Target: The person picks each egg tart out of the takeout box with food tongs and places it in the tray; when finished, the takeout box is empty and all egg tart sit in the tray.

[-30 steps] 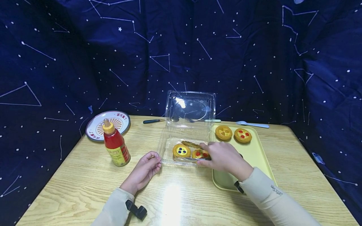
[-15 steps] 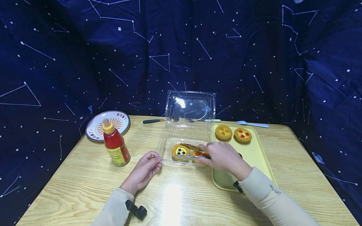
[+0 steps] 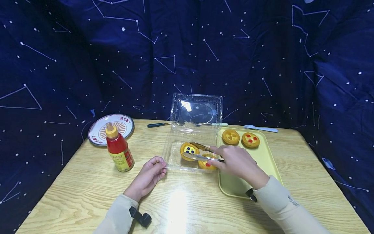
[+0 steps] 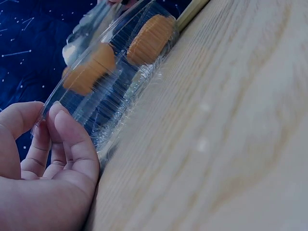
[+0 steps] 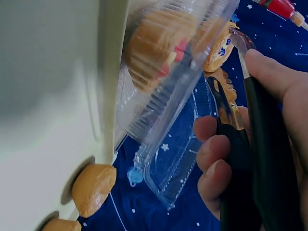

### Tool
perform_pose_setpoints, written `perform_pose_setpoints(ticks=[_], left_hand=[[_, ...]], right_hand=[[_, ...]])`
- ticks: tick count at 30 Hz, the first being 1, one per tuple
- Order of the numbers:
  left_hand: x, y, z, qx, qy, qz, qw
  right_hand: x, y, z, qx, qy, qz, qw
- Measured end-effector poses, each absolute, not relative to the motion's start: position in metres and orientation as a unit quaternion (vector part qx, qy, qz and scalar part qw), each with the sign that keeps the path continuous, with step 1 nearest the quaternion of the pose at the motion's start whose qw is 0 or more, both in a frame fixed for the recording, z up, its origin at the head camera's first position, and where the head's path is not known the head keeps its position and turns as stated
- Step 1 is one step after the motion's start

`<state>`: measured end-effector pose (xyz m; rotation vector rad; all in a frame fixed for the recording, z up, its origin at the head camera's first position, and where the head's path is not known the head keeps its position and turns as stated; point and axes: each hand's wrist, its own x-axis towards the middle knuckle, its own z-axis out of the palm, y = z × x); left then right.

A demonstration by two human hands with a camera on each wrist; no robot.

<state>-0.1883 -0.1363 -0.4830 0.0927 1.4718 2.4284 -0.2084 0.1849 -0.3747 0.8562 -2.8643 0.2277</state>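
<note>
One pair of tongs [image 3: 204, 158] | tips leftward | long axis roughly side-to-side

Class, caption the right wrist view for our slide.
Tongs hold a blue-dotted tart; a red-dotted one sits in the container.

Red Chinese characters [image 3: 126, 120] on plate [image 3: 122, 129]; bottle label [image 3: 122, 161], right sleeve [image 3: 274, 196] lettering [image 3: 293, 201]: none clearly legible.

I am holding the left forearm [image 3: 117, 216] slanting up and right, the right forearm [image 3: 284, 206] slanting up and left, both angling inward in head view. My left hand [image 3: 148, 177] is pinching at the fingertips [image 4: 57, 114], its other fingers [image 4: 36, 155] curling. My right hand [image 3: 236, 162] is gripping, thumb [image 5: 270, 73] lying along one side, fingers [image 5: 213, 150] curling in from the opposite side.
</note>
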Motion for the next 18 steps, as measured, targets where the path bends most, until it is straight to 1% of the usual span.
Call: perform_pose_setpoints(ticks=[9,18], left_hand=[[-0.188,-0.136,-0.483,0.035,0.514,0.844,0.15],[-0.187,-0.136,-0.482,0.029,0.512,0.845,0.149]], right_hand=[[-0.198,0.208,-0.366,0.282,-0.948,0.084,0.122],[-0.188,0.236,-0.358,0.258,-0.953,0.088,0.134]])
